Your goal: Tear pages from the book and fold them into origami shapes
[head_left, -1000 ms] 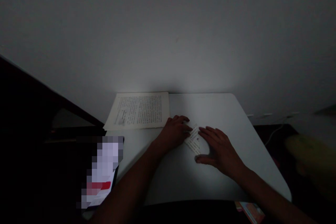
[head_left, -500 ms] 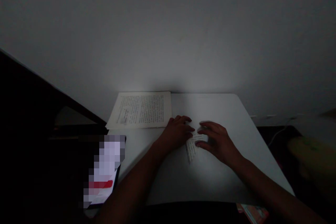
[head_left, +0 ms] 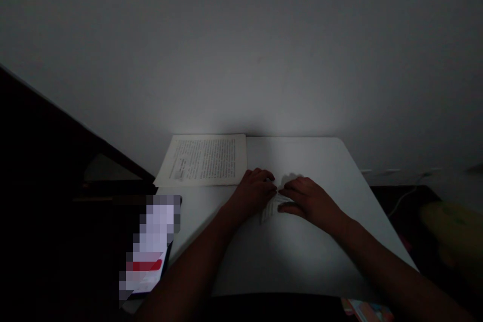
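My left hand and right hand are curling narrowly around the small folded printed white paper, probably steadying it; I can't tell whether either is gripping.

- Clock: 12 toward the wall.
- Paper: turned clockwise. Lower tip aimed near 5 o'clock a second ago, roughly 6 half a second ago, now about 7.
- More of paper hidden under the fingers; a second ago its triangle showed plainly.
- Right hand: narrower spread, thumb drawn up toward 11 o'clock.
- Right fingertips shifted toward 9, now just beside left hand's fingertips.
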`<state>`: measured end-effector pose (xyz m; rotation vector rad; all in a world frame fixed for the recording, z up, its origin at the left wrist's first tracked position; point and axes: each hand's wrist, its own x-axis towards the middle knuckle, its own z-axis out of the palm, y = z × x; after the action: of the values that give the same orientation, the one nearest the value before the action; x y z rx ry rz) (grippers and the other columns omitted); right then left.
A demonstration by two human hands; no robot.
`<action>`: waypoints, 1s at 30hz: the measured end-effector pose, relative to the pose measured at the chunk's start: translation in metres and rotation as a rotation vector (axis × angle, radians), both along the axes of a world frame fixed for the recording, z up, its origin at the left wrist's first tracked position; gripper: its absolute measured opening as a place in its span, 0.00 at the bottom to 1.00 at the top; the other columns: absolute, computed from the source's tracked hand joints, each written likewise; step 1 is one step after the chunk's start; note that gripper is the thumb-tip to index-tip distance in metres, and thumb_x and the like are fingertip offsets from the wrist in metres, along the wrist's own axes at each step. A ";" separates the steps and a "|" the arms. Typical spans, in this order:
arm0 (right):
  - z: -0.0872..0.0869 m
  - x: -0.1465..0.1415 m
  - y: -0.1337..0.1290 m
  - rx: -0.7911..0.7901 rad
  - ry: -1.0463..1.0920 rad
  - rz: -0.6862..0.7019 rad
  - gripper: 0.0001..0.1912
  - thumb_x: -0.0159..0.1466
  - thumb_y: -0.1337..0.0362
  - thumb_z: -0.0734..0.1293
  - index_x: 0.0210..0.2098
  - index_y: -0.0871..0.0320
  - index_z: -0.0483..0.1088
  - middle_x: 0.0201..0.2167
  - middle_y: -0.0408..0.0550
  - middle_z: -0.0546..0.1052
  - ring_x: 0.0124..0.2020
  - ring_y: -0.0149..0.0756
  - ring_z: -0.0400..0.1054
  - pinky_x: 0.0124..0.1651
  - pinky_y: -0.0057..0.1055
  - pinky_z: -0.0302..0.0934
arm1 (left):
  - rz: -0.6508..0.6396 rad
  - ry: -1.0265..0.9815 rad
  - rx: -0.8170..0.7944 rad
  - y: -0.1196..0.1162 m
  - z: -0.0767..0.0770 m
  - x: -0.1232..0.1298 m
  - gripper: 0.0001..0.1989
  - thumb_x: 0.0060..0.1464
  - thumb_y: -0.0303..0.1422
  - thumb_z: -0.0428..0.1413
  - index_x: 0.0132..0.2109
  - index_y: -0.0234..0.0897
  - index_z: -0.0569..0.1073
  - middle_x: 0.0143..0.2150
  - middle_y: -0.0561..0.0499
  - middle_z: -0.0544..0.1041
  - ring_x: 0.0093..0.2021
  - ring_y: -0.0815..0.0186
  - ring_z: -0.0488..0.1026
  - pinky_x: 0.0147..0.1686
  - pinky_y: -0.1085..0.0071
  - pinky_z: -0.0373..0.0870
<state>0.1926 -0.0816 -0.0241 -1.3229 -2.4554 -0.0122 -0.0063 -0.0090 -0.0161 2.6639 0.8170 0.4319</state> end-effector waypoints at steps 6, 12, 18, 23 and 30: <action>-0.003 0.000 0.001 0.135 -0.023 0.022 0.12 0.64 0.58 0.63 0.37 0.58 0.75 0.32 0.49 0.76 0.34 0.37 0.68 0.42 0.36 0.62 | -0.038 0.006 -0.032 -0.002 0.005 0.000 0.10 0.60 0.31 0.51 0.39 0.38 0.77 0.39 0.48 0.75 0.42 0.64 0.68 0.44 0.66 0.62; 0.002 0.004 0.000 0.103 -0.055 0.084 0.18 0.62 0.52 0.64 0.42 0.60 0.73 0.36 0.52 0.77 0.37 0.39 0.69 0.42 0.38 0.62 | -0.079 -0.010 -0.054 -0.004 0.004 0.001 0.10 0.59 0.31 0.51 0.39 0.36 0.77 0.38 0.48 0.74 0.40 0.65 0.68 0.44 0.68 0.63; 0.011 -0.002 -0.008 0.051 -0.063 0.147 0.18 0.63 0.52 0.62 0.45 0.57 0.72 0.37 0.51 0.77 0.38 0.39 0.69 0.44 0.39 0.62 | -0.069 0.009 -0.015 -0.003 0.001 0.002 0.10 0.60 0.32 0.50 0.40 0.36 0.76 0.38 0.48 0.73 0.39 0.65 0.68 0.42 0.68 0.63; 0.011 -0.009 -0.010 0.043 -0.108 0.157 0.17 0.63 0.51 0.62 0.40 0.57 0.73 0.34 0.50 0.77 0.36 0.38 0.68 0.41 0.37 0.62 | -0.064 0.082 0.033 -0.003 0.001 0.004 0.09 0.59 0.30 0.50 0.40 0.36 0.76 0.35 0.49 0.73 0.37 0.64 0.69 0.41 0.67 0.64; 0.005 -0.005 -0.002 0.148 -0.014 0.143 0.13 0.64 0.57 0.63 0.39 0.58 0.74 0.33 0.49 0.78 0.33 0.37 0.70 0.40 0.36 0.63 | -0.022 -0.017 -0.164 -0.002 0.009 0.002 0.11 0.59 0.31 0.49 0.40 0.34 0.76 0.37 0.48 0.76 0.36 0.66 0.72 0.40 0.70 0.66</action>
<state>0.1874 -0.0833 -0.0191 -1.0877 -2.5011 -0.1643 -0.0048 -0.0106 -0.0073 2.5125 0.7821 0.3643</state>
